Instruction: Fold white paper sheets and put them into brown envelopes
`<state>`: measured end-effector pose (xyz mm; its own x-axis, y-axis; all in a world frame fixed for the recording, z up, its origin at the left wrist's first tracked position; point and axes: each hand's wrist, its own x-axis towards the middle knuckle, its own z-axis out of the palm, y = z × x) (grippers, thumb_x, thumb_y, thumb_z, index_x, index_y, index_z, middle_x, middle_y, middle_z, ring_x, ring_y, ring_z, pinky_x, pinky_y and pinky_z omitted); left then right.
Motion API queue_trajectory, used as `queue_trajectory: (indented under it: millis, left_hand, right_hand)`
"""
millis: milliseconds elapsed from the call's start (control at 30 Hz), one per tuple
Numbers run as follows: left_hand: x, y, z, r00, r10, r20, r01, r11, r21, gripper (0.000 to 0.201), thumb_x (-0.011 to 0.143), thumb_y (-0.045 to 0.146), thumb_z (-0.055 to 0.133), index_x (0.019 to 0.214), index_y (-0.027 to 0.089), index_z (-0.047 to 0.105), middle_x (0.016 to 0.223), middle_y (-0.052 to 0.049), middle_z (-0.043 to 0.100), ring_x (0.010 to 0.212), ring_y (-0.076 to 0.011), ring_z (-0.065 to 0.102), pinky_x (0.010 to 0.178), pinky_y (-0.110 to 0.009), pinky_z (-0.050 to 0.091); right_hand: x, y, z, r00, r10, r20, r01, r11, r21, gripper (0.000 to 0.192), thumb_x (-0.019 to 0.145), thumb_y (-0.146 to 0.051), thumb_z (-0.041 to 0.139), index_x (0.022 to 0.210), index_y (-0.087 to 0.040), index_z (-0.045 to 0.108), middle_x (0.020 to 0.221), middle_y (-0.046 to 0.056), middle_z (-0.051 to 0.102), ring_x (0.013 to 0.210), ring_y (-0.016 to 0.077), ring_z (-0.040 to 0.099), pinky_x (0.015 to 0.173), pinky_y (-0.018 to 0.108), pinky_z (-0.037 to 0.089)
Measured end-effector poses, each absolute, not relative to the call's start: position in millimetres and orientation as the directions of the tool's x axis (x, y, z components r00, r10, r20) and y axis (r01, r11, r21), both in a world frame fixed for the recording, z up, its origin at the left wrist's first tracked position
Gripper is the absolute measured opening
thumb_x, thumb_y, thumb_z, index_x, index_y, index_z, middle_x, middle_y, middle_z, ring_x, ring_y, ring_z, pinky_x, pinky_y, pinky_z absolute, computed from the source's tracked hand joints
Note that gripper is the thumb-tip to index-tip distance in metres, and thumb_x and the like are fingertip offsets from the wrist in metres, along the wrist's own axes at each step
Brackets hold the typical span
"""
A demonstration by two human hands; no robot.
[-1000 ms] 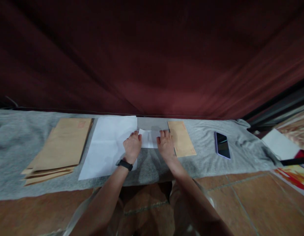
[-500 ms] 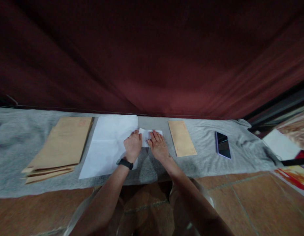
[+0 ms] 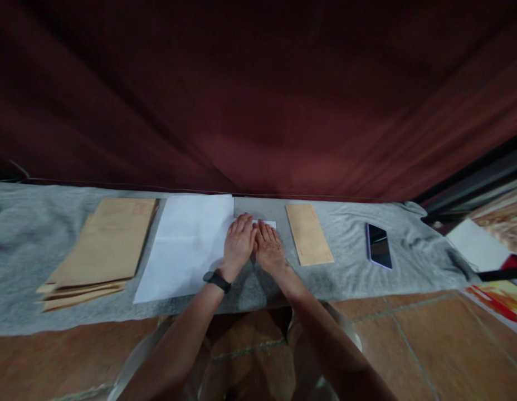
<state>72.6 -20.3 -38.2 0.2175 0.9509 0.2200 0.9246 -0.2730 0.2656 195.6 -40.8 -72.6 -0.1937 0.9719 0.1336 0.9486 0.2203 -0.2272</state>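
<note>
A small folded sheet of white paper lies on the grey cloth, mostly hidden under my two hands. My left hand rests flat on its left part, fingers stretched out, with a dark band on the wrist. Beside it, my right hand presses flat on the paper with fingers extended. The two hands meet at the thumbs. Just left of them are large white sheets with a crease across the middle. A single brown envelope lies to the right of my right hand.
A stack of brown envelopes lies at the left. Farther right is a phone in a purple case. Grey cloth covers the surface, a dark red curtain hangs behind, and floor tiles show in front.
My left hand has moved right from the paper's left edge and now lies flat on it, against my right hand. The right hand has barely moved.
</note>
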Motion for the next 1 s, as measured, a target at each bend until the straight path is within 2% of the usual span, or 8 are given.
queue_trajectory:
  millis: [67, 133, 400, 633, 867, 1000]
  left_hand:
    - [80.4, -23.1, -46.2, 0.301, 0.933, 0.196, 0.893, -0.348, 0.285, 0.053, 0.103, 0.036, 0.030, 0.149, 0.013, 0.044, 0.157, -0.013, 0.044, 0.148, -0.0250, 0.034, 0.122, -0.044, 0.025]
    - [85.6, -25.5, -53.6, 0.297, 0.940, 0.167, 0.898, -0.335, 0.285, 0.057, 0.103, 0.040, 0.029, 0.152, 0.013, 0.039, 0.159, -0.012, 0.041, 0.150, -0.0240, 0.031, 0.124, -0.044, 0.021]
    - [81.5, -27.2, -64.9, 0.214, 0.966, 0.144, 0.939, -0.244, 0.244, 0.063, 0.103, 0.040, 0.023, 0.153, 0.004, 0.035, 0.162, -0.016, 0.033, 0.153, -0.0243, 0.026, 0.126, -0.043, 0.017]
    - [73.1, -28.7, -72.4, 0.178, 0.972, 0.155, 0.951, -0.210, 0.227, 0.062, 0.100, 0.033, 0.028, 0.155, 0.005, 0.030, 0.164, -0.016, 0.028, 0.154, -0.0241, 0.022, 0.126, -0.043, 0.017]
    - [63.0, -31.9, -72.8, 0.142, 0.978, 0.151, 0.965, -0.170, 0.198, 0.065, 0.101, 0.038, 0.029, 0.155, 0.002, 0.029, 0.164, -0.018, 0.027, 0.155, -0.0270, 0.016, 0.126, -0.048, 0.013]
    - [57.5, -33.6, -69.7, 0.128, 0.983, 0.133, 0.976, -0.148, 0.158, 0.065, 0.102, 0.039, 0.027, 0.156, 0.004, 0.028, 0.164, -0.017, 0.027, 0.155, -0.0267, 0.017, 0.127, -0.048, 0.011]
  right_hand:
    - [196.5, -41.2, -72.4, -0.211, 0.970, 0.120, 0.947, 0.233, -0.223, 0.058, 0.102, -0.020, 0.036, 0.159, -0.014, 0.027, 0.164, 0.012, 0.027, 0.152, 0.0248, 0.027, 0.124, 0.045, 0.022]
    - [197.0, -41.6, -72.2, -0.217, 0.969, 0.119, 0.945, 0.240, -0.224, 0.060, 0.101, -0.018, 0.035, 0.160, -0.015, 0.024, 0.164, 0.011, 0.026, 0.152, 0.0246, 0.026, 0.124, 0.046, 0.022]
    - [197.3, -41.4, -72.3, -0.175, 0.976, 0.131, 0.957, 0.200, -0.212, 0.053, 0.104, -0.022, 0.030, 0.157, -0.013, 0.033, 0.163, 0.011, 0.030, 0.151, 0.0245, 0.030, 0.124, 0.045, 0.022]
    - [214.2, -42.9, -76.2, -0.115, 0.978, 0.176, 0.970, 0.148, -0.192, 0.054, 0.106, -0.031, 0.031, 0.155, -0.009, 0.035, 0.161, 0.014, 0.033, 0.150, 0.0245, 0.031, 0.122, 0.044, 0.025]
    - [233.2, -46.6, -78.9, -0.062, 0.985, 0.160, 0.982, 0.089, -0.168, 0.056, 0.106, -0.031, 0.030, 0.155, -0.005, 0.034, 0.162, 0.016, 0.031, 0.149, 0.0262, 0.032, 0.122, 0.043, 0.026]
    - [237.2, -48.6, -78.0, -0.034, 0.988, 0.153, 0.979, 0.064, -0.192, 0.057, 0.105, -0.030, 0.032, 0.154, -0.003, 0.035, 0.161, 0.017, 0.032, 0.149, 0.0272, 0.032, 0.122, 0.045, 0.026]
